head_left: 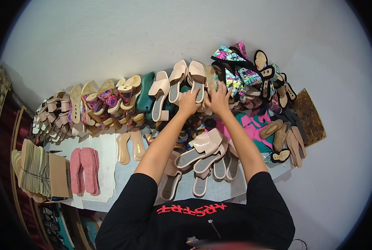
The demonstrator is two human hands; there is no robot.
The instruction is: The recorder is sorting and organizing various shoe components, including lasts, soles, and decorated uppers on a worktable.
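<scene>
Both arms reach forward to a heap of footwear against the wall. My left hand (189, 103) is closed at the lower end of a pale pink slide sandal (197, 71) with a grey insole, which stands with its strap upward. Just to its right, my right hand (219, 99) has its fingers spread against the pile; its palm side is hidden. Two more pale pink sandals lean left of the held one, the nearer being a block-heeled sandal (159, 85). Between my forearms several matching slides (208, 142) lie overlapped on the table.
Multicoloured wedge sandals (248, 76) are heaped at the back right, beside a brown board (311, 116). Patterned sandals (111, 100) line the wall on the left. Pink insoles (84, 171), tan insoles (129, 146) and a tied insole bundle (35, 171) rest on the table's left part.
</scene>
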